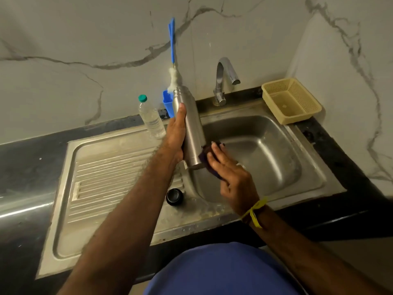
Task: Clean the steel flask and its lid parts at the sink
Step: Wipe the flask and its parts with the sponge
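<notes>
Flask (189,124) in left hand (175,135), brush (172,60) inside; basket (293,103) holds nothing visible.

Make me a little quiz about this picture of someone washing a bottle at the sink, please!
1. True or false: the tap is pouring water into the sink.
2. What sticks out of the top of the steel flask?
A. a spoon
B. a bottle brush
C. a straw
3. Fill the gap: the black lid sits on the ______ beside the sink.

Key
1. False: no water shows at the spout.
2. B: the bottle brush with a blue handle stands in the flask's mouth, while the left hand grips the flask and the right hand presses a dark scrub pad against its lower end.
3. draining board.
</notes>
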